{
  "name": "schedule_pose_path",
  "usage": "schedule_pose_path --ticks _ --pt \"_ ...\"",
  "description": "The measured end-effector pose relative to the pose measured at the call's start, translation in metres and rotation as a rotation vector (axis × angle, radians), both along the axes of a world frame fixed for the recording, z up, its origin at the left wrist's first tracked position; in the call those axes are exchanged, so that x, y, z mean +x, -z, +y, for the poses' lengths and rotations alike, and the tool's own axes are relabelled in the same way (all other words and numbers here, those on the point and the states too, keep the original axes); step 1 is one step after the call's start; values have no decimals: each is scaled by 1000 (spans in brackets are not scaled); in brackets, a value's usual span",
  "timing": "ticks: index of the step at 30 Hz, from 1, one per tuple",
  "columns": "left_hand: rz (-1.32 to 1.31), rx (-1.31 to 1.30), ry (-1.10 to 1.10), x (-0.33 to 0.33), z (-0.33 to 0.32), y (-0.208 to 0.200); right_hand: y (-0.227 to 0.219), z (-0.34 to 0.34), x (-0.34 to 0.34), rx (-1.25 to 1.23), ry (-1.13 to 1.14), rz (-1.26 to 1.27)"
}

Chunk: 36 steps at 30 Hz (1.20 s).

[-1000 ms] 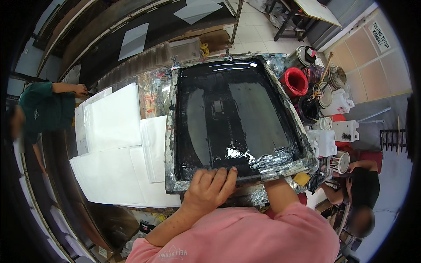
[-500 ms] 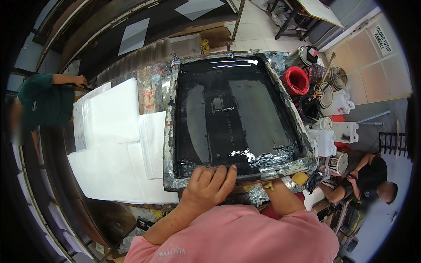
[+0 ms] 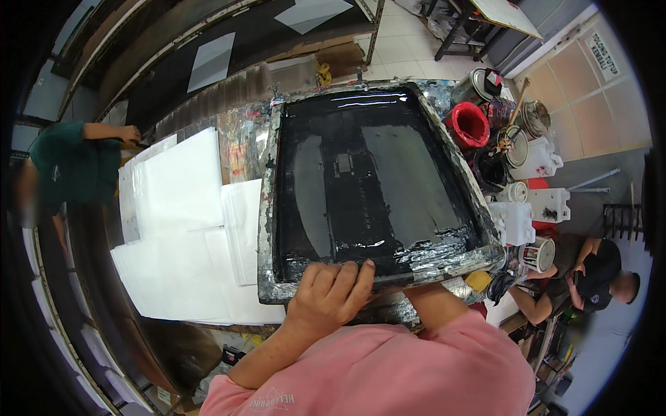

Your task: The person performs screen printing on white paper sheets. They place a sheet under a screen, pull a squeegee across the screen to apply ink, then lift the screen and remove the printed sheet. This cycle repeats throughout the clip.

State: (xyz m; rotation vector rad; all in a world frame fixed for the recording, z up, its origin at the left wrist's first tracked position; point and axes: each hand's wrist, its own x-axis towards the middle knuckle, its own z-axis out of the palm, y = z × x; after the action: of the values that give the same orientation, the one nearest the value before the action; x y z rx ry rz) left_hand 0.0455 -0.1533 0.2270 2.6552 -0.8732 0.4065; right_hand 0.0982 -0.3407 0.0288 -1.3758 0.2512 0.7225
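Note:
A screen-printing frame (image 3: 266,229) with a paint-crusted rim lies in front of me, its mesh coated with wet black ink. My left hand (image 3: 331,290) is closed over the near rim, fingers on top and bent over the edge. My right forearm (image 3: 436,306) reaches beneath the near right part of the frame; the hand itself is hidden there, so what it holds or touches does not show. Hinge clamps (image 3: 275,92) sit at the frame's far edge. Left of the frame lie stacks of white sheets (image 3: 177,180).
Ink cans, a red-rimmed tub (image 3: 469,125) and white plastic jugs (image 3: 515,223) crowd the table's right side. A yellow sponge (image 3: 478,281) lies near the frame's right corner. One person in green (image 3: 76,163) stands at left; another in black (image 3: 598,275) sits at right. Drying racks (image 3: 132,62) stand behind.
My right arm has slid farther under the frame, and the wrist that showed before is now covered. My left hand stays on the rim. The shine on the near ink has shrunk.

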Motion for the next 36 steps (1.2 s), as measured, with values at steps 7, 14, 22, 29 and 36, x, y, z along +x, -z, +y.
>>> schedule_pose_path --ticks 7,14,22,29,36 --pt "-5 -25 -1 2 -2 -4 17 1 42 171 195 40" --pt "3 -32 -38 2 -6 -10 63 50 38 406 283 174" --pt "-18 -27 -65 -8 -11 -3 6 -56 -78 664 280 138" --pt "-95 -38 -65 -9 -19 -5 -58 -156 -96 687 528 -194" --pt "-124 -2 -79 -13 -23 -17 -45 -243 -230 383 673 -331"
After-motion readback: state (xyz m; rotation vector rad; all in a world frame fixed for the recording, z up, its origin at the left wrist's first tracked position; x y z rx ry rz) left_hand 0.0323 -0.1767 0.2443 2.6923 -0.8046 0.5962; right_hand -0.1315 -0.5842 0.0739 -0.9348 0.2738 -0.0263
